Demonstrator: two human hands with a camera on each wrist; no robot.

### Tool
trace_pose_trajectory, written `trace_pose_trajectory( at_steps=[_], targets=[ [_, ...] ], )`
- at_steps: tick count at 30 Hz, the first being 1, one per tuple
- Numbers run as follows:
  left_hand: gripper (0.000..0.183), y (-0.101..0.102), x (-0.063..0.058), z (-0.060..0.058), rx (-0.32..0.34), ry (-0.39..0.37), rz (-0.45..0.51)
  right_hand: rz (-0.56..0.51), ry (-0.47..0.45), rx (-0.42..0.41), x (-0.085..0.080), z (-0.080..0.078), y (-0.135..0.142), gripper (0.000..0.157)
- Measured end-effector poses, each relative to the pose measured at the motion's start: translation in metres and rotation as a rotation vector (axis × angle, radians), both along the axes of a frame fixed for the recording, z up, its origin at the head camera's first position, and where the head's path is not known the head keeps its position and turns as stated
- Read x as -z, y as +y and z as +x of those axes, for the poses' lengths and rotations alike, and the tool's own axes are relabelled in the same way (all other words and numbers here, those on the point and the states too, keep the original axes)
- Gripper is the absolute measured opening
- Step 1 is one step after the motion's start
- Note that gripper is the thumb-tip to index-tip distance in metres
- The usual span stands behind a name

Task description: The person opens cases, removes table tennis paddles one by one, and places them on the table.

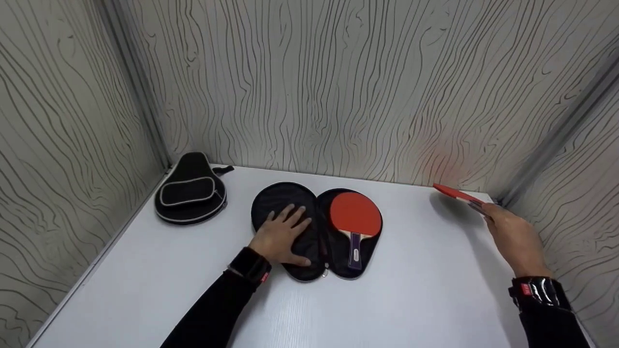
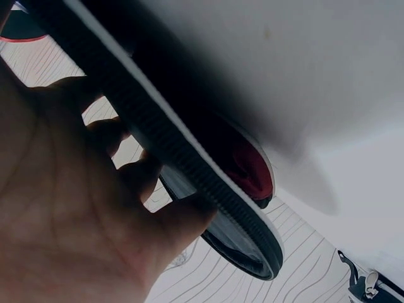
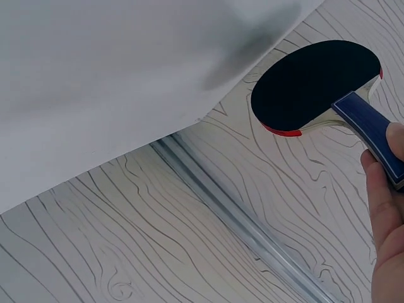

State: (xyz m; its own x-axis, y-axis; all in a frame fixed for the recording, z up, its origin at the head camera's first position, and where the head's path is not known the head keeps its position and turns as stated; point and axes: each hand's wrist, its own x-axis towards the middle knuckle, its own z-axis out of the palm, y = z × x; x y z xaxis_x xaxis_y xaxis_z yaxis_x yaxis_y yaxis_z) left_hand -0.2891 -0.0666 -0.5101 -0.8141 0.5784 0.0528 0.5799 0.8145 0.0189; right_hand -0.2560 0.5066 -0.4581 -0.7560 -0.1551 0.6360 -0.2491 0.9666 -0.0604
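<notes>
In the head view an unzipped black paddle case [image 1: 271, 200] lies spread in two halves on the white table. My left hand [image 1: 283, 237] rests on its left half with fingers spread; in the left wrist view the fingers and thumb [image 2: 180, 221] touch the case [image 2: 183, 148]. A red-faced table tennis paddle [image 1: 355, 215] lies in the right half, its dark handle toward me. At the back right, my right hand [image 1: 515, 237] grips a second table tennis paddle [image 1: 449, 191] by its blue handle. The right wrist view shows that paddle's black face [image 3: 309, 82], tilted above the table.
A closed black paddle case [image 1: 188, 169] with light piping, a front pocket and a strap stands at the back left of the table [image 1: 411, 290]. Wood-grain patterned panels [image 1: 309, 87] enclose the back and both sides, with metal strips [image 1: 556, 125] at the corners.
</notes>
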Motion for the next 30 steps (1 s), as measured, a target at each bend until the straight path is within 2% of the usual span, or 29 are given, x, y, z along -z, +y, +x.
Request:
trace_pose_trajectory(
  at_steps=[6,13,23,30],
  targets=[
    [0.114,0.000,-0.001,-0.001,0.000,0.000,-0.005,-0.018,-0.068,0.080,0.004,0.001,0.010,0.028],
    [0.114,0.001,-0.001,0.000,-0.007,0.000,-0.006,-0.020,-0.108,0.123,0.007,-0.002,0.020,0.030],
    [0.114,0.000,-0.002,0.002,-0.002,0.008,0.019,0.000,-0.072,0.080,0.014,0.001,0.030,0.030],
    [0.114,0.001,0.000,0.000,-0.005,0.017,0.002,0.017,-0.151,0.075,0.019,-0.001,0.031,0.027]
  ],
)
